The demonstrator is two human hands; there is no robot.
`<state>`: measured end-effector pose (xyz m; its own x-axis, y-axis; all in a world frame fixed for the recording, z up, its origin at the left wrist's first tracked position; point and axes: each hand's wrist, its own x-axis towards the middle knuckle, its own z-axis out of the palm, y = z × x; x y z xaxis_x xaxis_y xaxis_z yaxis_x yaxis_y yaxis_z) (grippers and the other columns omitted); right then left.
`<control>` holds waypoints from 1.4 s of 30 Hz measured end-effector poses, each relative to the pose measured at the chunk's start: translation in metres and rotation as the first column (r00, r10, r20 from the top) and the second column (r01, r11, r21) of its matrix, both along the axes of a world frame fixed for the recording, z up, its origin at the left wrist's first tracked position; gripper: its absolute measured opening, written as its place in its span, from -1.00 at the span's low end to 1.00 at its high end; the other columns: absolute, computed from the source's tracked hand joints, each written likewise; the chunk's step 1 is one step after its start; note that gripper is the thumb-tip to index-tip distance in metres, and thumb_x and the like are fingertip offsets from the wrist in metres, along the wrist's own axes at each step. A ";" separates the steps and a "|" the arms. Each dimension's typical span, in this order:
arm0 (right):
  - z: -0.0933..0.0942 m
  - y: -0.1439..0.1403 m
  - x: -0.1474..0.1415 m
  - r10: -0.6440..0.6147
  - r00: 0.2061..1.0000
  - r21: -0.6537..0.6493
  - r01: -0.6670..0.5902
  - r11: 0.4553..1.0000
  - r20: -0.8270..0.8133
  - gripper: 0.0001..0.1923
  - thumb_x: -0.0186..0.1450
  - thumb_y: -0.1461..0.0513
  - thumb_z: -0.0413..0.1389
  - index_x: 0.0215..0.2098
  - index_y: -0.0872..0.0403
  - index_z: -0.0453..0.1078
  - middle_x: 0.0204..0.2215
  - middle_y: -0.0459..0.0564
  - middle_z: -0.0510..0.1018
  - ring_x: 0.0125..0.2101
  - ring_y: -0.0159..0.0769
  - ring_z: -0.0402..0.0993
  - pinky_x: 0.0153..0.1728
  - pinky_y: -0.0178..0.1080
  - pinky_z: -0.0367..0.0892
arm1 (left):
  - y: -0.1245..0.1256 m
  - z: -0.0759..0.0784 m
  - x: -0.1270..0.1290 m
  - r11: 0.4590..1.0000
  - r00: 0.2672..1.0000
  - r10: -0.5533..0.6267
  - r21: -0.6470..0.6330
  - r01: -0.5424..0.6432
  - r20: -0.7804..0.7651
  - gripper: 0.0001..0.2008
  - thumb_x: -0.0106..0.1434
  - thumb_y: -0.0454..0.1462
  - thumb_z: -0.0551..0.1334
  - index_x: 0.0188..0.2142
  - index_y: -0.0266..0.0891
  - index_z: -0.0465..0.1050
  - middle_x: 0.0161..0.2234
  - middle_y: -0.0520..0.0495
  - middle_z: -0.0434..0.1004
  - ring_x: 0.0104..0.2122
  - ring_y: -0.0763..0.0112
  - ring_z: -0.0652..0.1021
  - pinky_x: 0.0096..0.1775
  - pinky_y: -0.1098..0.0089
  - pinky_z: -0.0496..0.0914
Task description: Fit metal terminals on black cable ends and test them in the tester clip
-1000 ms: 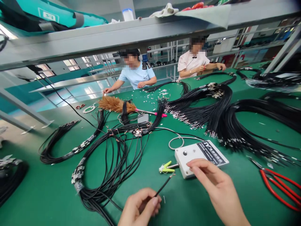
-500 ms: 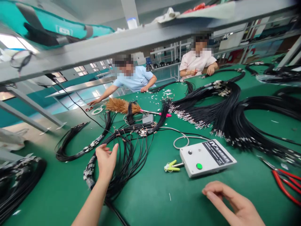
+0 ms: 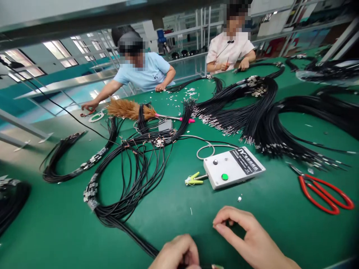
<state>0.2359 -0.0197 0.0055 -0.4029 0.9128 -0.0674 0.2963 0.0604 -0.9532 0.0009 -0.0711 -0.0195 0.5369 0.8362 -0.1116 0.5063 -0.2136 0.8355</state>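
The left hand (image 3: 176, 256) sits curled at the bottom edge, closed around the near end of the loose bundle of thin black wires (image 3: 131, 186), which runs up and leftward away from it. The right hand (image 3: 246, 239), just beside it, has thumb and forefinger pinched together; whether they hold anything I cannot tell. The white box with a green button (image 3: 234, 168) lies beyond the right hand.

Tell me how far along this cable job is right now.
Looks done: a loose fan of black cables with taped ends beside the white tester box. In hand: left hand curled at the frame's bottom edge, contents hidden; right hand pinching near the green mat. Probably left: big black cable bundles behind.
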 end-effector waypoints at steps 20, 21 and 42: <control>-0.002 0.005 -0.028 -0.286 0.920 -0.196 0.238 0.951 -0.267 -0.74 0.28 0.01 0.15 -0.23 0.01 0.49 -0.39 -0.03 0.62 -0.37 -0.27 0.51 -0.25 -0.27 0.41 | 0.037 0.042 0.035 0.733 0.746 0.605 -0.560 -0.385 0.279 -0.46 0.13 0.21 0.20 -0.34 -0.25 0.36 -0.67 0.07 0.39 -0.79 0.68 0.15 -0.72 0.58 -0.06; -0.002 0.005 -0.029 -0.283 0.932 -0.120 0.262 0.958 -0.227 -0.78 0.30 0.05 0.14 -0.21 0.00 0.49 -0.36 -0.03 0.62 -0.35 -0.27 0.52 -0.25 -0.28 0.40 | 0.038 0.042 0.035 0.722 0.731 0.621 -0.569 -0.394 0.283 -0.47 0.12 0.20 0.23 -0.35 -0.26 0.36 -0.67 0.07 0.40 -0.80 0.69 0.16 -0.73 0.59 -0.06; 0.012 0.017 -0.051 -0.186 0.971 0.074 0.199 0.977 -0.152 -0.85 0.28 0.18 0.14 -0.40 0.07 0.46 -0.46 -0.03 0.52 -0.47 -0.33 0.45 -0.43 -0.32 0.37 | 0.037 0.033 0.041 0.679 0.614 0.705 -0.588 -0.441 0.354 -0.54 0.09 0.10 0.34 -0.42 -0.21 0.25 -0.67 0.11 0.46 -0.82 0.61 0.39 -0.78 0.69 0.17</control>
<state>0.1852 -0.0029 0.0178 -0.2189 0.9738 0.0623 0.1714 0.1013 -0.9800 0.0416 -0.0337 0.0136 0.0343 0.9232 -0.3828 -0.1414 0.3837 0.9126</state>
